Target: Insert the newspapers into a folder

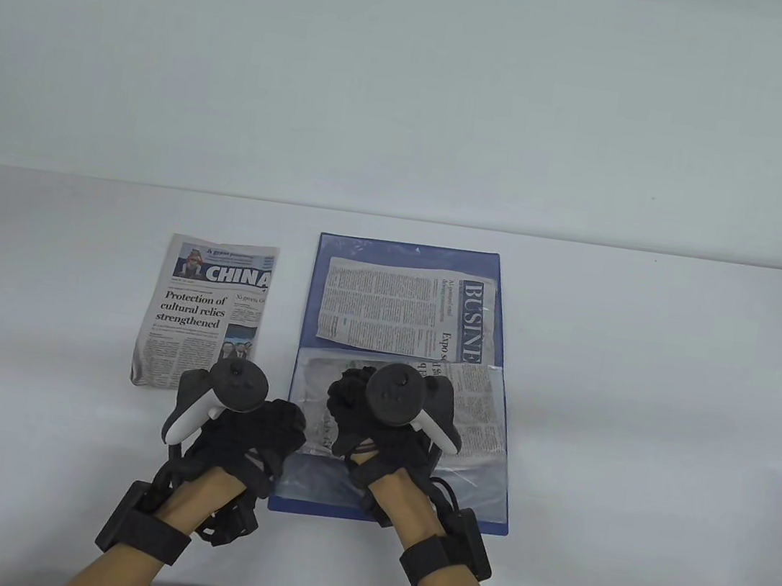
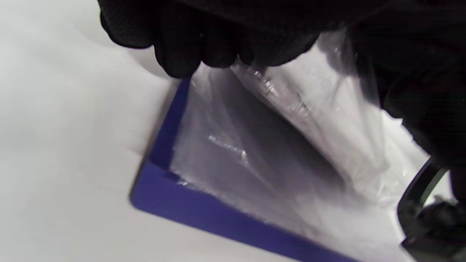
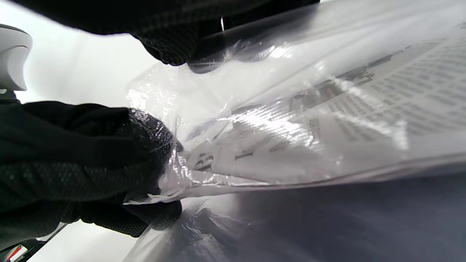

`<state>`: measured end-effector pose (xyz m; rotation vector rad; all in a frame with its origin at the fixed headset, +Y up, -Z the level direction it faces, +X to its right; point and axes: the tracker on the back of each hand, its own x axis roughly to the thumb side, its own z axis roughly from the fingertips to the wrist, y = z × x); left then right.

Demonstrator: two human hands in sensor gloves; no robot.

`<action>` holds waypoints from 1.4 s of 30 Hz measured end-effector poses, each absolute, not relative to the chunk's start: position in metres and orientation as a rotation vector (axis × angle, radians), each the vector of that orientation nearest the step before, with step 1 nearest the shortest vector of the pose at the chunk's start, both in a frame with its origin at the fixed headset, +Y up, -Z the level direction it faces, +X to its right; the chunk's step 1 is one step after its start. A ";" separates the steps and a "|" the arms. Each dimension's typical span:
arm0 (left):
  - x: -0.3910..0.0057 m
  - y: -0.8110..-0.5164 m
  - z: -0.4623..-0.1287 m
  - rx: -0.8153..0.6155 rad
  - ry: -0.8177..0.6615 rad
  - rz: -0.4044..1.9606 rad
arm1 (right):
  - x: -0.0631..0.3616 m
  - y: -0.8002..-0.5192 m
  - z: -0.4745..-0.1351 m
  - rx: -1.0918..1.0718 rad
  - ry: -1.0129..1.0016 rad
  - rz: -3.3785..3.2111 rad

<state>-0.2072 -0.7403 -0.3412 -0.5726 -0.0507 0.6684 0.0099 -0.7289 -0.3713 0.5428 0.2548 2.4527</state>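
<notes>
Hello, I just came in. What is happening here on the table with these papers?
A person in sensor gloves is putting newspapers into a blue folder that lies open on the table. One newspaper, headed "BUSINE", is partly inside the folder's clear pocket. The left hand grips the pocket's left edge, and the right hand is over the pocket, its fingers against the plastic. A second newspaper, headed "CHINA", lies untouched to the left of the folder.
</notes>
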 end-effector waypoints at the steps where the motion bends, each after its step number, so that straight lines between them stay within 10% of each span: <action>1: -0.210 -0.739 -0.342 -0.550 -0.045 0.699 | 0.011 -0.728 -0.372 0.536 0.251 2.438; 18: -0.233 -0.739 -0.395 -0.557 0.042 1.655 | 0.041 -0.656 -0.345 0.649 -0.235 2.151; 32: -0.221 -0.741 -0.454 -0.536 0.171 1.859 | 0.047 -0.663 -0.348 0.672 -0.138 1.911; 42: -0.221 -0.743 -0.465 -0.534 -0.002 1.788 | 0.046 -0.670 -0.354 0.646 -0.061 1.893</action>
